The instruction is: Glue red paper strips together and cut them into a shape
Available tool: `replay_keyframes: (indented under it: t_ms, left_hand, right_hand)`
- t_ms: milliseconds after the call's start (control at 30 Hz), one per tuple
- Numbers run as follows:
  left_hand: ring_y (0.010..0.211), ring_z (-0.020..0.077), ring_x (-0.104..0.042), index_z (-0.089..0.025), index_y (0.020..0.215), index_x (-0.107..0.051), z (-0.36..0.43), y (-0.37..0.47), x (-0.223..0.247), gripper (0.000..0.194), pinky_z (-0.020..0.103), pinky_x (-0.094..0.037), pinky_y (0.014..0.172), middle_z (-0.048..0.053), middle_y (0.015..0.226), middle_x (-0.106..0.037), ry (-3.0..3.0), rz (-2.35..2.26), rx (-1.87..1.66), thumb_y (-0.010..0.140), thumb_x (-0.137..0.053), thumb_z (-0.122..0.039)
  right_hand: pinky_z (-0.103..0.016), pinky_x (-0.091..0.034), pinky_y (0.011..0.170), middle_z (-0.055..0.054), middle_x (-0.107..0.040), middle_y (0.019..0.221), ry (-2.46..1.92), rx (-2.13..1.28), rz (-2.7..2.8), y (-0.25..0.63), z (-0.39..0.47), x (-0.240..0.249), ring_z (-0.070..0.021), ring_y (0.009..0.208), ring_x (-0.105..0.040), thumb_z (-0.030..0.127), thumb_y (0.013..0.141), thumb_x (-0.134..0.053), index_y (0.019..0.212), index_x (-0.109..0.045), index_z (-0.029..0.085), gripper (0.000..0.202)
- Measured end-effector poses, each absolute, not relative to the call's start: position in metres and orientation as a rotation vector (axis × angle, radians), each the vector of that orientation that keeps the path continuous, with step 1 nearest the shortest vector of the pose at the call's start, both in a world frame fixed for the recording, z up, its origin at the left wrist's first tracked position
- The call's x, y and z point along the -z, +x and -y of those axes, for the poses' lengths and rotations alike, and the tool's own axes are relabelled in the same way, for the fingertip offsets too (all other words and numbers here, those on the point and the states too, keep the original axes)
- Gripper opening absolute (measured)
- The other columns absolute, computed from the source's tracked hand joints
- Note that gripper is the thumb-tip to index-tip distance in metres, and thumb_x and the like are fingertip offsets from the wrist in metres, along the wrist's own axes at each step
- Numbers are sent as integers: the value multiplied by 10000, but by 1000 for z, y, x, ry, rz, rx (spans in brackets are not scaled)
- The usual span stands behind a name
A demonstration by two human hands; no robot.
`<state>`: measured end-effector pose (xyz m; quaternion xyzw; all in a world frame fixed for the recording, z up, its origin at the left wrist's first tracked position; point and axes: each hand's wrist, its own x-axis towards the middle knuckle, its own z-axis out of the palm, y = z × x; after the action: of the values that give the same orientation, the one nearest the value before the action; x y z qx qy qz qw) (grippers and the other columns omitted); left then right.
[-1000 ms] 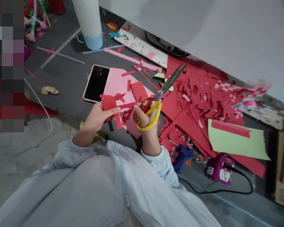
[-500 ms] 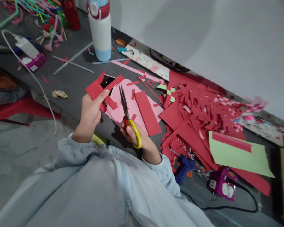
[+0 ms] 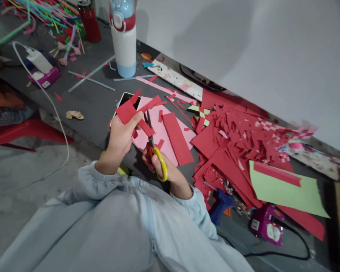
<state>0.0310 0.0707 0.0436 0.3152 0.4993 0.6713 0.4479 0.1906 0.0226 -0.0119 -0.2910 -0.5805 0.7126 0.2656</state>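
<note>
My left hand (image 3: 121, 136) pinches a red paper piece (image 3: 127, 111) with several strips sticking out from it. Yellow-handled scissors (image 3: 161, 162) are in my right hand (image 3: 155, 160), their blades slightly parted and pointing up beside one of the red strips. Whether the blades touch that strip, I cannot tell. Under both lies a pink sheet (image 3: 170, 151) carrying small red scraps and a wide red strip (image 3: 177, 138). A phone (image 3: 125, 99) is partly hidden behind the red paper piece.
Red paper scraps (image 3: 232, 132) are heaped at the right, near a green sheet (image 3: 289, 192) and a blue glue gun (image 3: 221, 206). Behind my hands stands a white bottle (image 3: 124, 49). A cable (image 3: 53, 104) hangs over the table's left edge, near a red stool (image 3: 31, 130).
My left hand has moved right with the red paper piece, bringing it up to the scissors and showing more of the phone. The scissor blades look wider apart.
</note>
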Motion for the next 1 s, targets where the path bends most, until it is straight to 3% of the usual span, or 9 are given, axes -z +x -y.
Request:
replay_keyframes:
  t_ms: [200,567,1000]
  left_hand:
    - [584,66,-547,-191,743,-622,-67,42,-43,349,202,-479,597,-53,679,-622,706,-1163,-1619,630,-887,-389]
    - [558,74,-549,-189,747,-639,-69,41,-32,211,197,-465,556,-37,651,-621,722,-1168,-1557,757,-798,-329]
    - [520,75,-536,-179,666,-617,-65,44,-39,285,211,-462,538,-39,577,-590,778,-1160,-1526,749,-818,-363]
  right_hand:
    - [-243,-296,415,56,-368,726,-743,-1979,1329,184,-23,10,-87,503,-311,717,891,-483,1007,-431,244,490]
    - [-224,-270,380,46,-448,712,-915,-2014,1112,182,-23,15,-76,463,-333,732,852,-524,940,-466,258,486]
    - [-214,-254,390,66,-418,647,-846,-2041,1158,179,-21,14,-72,449,-333,746,874,-468,963,-461,244,509]
